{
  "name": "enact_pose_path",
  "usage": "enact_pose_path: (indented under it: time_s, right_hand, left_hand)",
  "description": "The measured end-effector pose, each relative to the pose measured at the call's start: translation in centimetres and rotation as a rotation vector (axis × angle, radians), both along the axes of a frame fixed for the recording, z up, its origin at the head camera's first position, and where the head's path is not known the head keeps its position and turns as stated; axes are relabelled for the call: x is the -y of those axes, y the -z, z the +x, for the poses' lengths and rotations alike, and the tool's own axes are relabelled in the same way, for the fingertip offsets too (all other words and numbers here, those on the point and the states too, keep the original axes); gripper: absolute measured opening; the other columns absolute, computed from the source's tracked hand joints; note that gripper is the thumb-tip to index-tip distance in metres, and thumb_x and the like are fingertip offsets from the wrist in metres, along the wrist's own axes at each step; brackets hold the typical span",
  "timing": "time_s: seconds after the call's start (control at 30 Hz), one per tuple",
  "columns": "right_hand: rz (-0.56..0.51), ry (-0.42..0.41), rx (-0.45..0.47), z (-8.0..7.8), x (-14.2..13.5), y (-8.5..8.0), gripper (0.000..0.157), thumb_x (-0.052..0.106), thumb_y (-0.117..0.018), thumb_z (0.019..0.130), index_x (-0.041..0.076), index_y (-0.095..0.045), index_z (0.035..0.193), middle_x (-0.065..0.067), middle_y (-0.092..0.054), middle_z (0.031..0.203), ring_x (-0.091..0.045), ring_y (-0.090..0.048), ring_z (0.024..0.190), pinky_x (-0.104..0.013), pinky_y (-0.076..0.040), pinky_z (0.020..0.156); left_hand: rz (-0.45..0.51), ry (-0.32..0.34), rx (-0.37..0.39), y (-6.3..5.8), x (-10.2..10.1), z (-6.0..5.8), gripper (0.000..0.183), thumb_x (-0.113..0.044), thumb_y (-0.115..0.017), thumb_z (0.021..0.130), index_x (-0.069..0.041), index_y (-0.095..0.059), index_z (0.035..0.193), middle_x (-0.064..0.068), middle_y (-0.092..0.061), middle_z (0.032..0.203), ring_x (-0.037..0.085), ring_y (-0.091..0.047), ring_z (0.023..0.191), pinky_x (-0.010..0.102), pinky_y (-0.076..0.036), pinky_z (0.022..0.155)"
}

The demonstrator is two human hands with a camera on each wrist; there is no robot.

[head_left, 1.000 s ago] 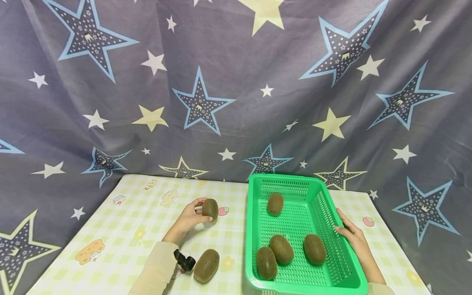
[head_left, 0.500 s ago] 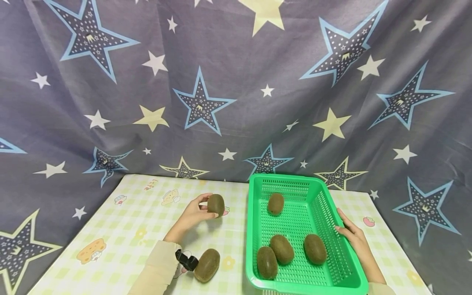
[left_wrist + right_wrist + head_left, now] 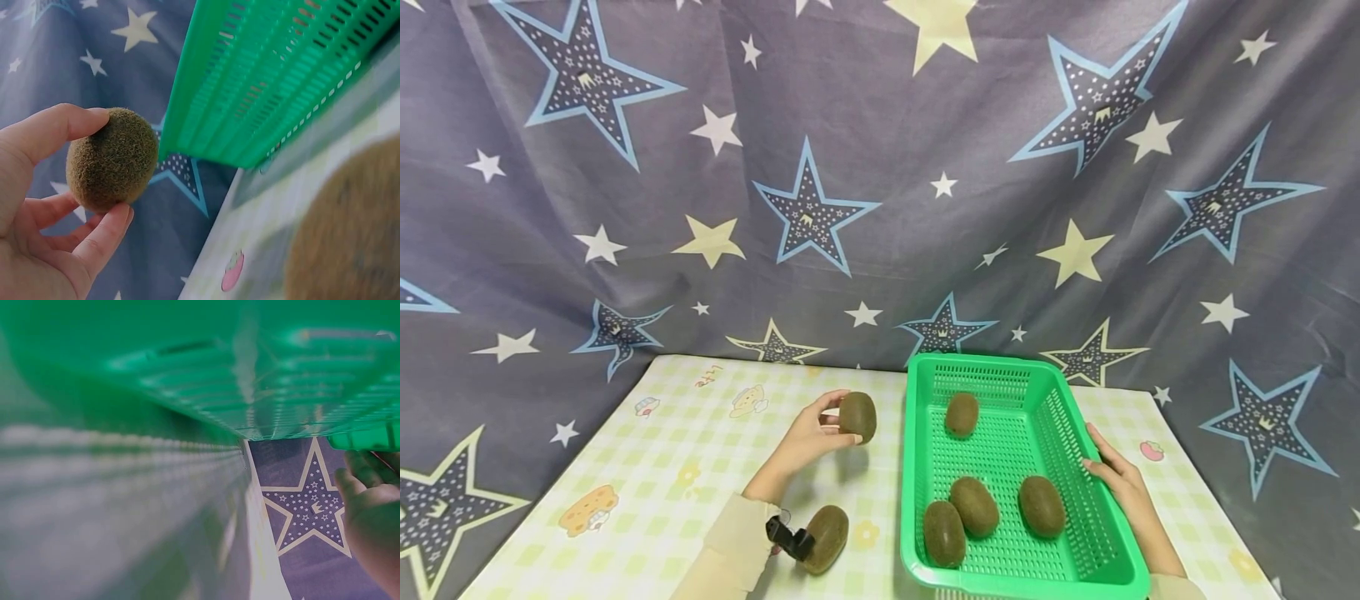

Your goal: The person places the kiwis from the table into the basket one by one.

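Note:
In the head view, my left hand [image 3: 808,437] pinches a brown, fuzzy kiwi [image 3: 857,417] between thumb and fingers, just above the table and left of the green plastic basket [image 3: 908,467]. The left wrist view shows the held kiwi [image 3: 112,161] at the fingertips, with the basket's perforated side beyond it. My right hand [image 3: 1126,490] holds the basket's right rim, its thumb tip lapping over the edge. Several kiwis lie in the basket: one kiwi [image 3: 961,415] at the back and others nearer the front. A loose kiwi [image 3: 829,537] sits on the table by the left wrist.
A pale checked tablecloth [image 3: 647,475] with cartoon prints covers the table. Behind it hangs a grey-purple curtain [image 3: 895,233] patterned with stars. A small black camera [image 3: 792,540] on the left wrist partly overlaps the loose kiwi in the head view.
My left hand has carried its kiwi to the right and slightly upward in view, closer to the basket. The right hand and basket stay in place.

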State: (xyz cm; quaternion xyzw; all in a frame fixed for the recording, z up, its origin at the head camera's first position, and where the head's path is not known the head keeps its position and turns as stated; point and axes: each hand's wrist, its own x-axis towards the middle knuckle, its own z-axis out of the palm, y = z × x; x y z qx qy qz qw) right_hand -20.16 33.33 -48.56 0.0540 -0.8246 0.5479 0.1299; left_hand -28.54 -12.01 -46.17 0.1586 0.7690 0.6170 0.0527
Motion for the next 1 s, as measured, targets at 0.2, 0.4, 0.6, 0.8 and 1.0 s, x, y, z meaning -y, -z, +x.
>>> enact_pose_path:
  time_s: [0.2, 0.4, 0.6, 0.8, 1.0]
  right_hand:
    - [-0.005, 0.005, 0.004, -0.1, 0.0, 0.0, 0.054, 0.011, -0.051, 0.096, 0.000, -0.031, 0.145, 0.041, -0.035, 0.131, 0.028, -0.027, 0.113, 0.003, -0.025, 0.091]
    - [0.004, 0.003, -0.003, -0.1, 0.0, 0.0, 0.054, 0.011, -0.051, 0.096, -0.001, -0.031, 0.144, 0.041, -0.035, 0.131, 0.028, -0.027, 0.113, 0.003, -0.026, 0.091]
    - [0.005, -0.002, -0.014, 0.0, 0.0, 0.0, 0.054, 0.010, -0.051, 0.096, -0.001, -0.031, 0.144, 0.040, -0.035, 0.132, 0.028, -0.027, 0.113, 0.003, -0.027, 0.090]
    - [0.000, -0.012, -0.032, 0.0, 0.0, 0.1, 0.052, 0.009, -0.051, 0.096, -0.006, -0.032, 0.142, 0.041, -0.036, 0.130, 0.028, -0.028, 0.113, 0.002, -0.027, 0.090]
    - [-0.012, -0.015, -0.025, 0.0, 0.0, 0.1, 0.053, 0.009, -0.051, 0.096, -0.005, -0.031, 0.143, 0.041, -0.036, 0.131, 0.028, -0.028, 0.114, 0.003, -0.026, 0.091]
  left_hand:
    - [0.014, 0.042, -0.015, -0.7, -1.0, 0.8, 0.073, -0.005, -0.076, 0.074, -0.006, -0.042, 0.138, 0.022, -0.048, 0.129, 0.022, -0.062, 0.094, 0.028, -0.054, 0.074]
    - [0.005, 0.071, -0.023, -1.1, -1.8, 1.3, 0.072, -0.007, -0.077, 0.074, -0.005, -0.043, 0.137, 0.022, -0.047, 0.130, 0.020, -0.060, 0.093, 0.027, -0.053, 0.073]
    - [0.035, 0.116, -0.015, -1.4, -2.9, 1.8, 0.072, -0.006, -0.076, 0.074, -0.005, -0.042, 0.138, 0.022, -0.047, 0.130, 0.018, -0.061, 0.093, 0.026, -0.054, 0.074]
    - [0.056, 0.135, -0.012, -1.6, -3.7, 2.3, 0.071, -0.005, -0.076, 0.074, -0.005, -0.043, 0.137, 0.021, -0.048, 0.127, 0.016, -0.060, 0.093, 0.025, -0.054, 0.074]
    - [0.049, 0.153, -0.026, -1.6, -4.7, 2.7, 0.070, -0.007, -0.076, 0.075, -0.005, -0.044, 0.137, 0.021, -0.049, 0.128, 0.018, -0.059, 0.095, 0.025, -0.054, 0.075]
